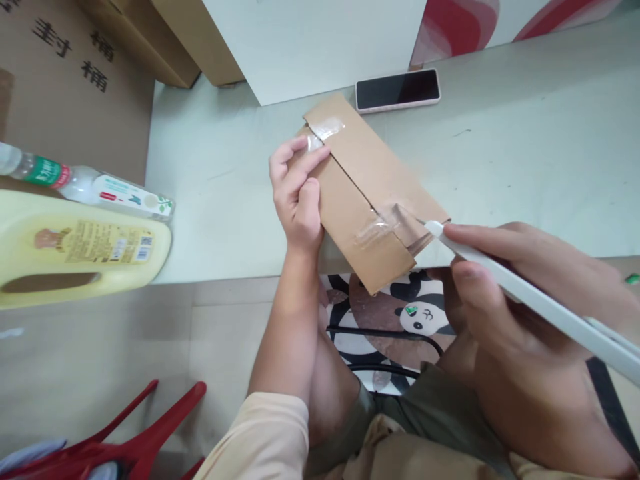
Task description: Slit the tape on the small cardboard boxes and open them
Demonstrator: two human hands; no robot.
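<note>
A small cardboard box (367,190) lies slantwise at the near edge of the pale table (525,153), its flaps sealed with clear tape at both ends. My left hand (296,197) is closed on the box's left side, its fingers curled over the far corner by the tape. My right hand (520,280) grips a long white utility knife (505,283). The knife's tip rests on the crumpled tape at the near end of the box's seam.
A phone (398,90) lies face up behind the box. A yellow jug (75,247) and a clear bottle (85,187) lie at the left. Large cartons (75,87) stand at the back left, a white panel (315,40) behind. Red chair legs (150,427) show below.
</note>
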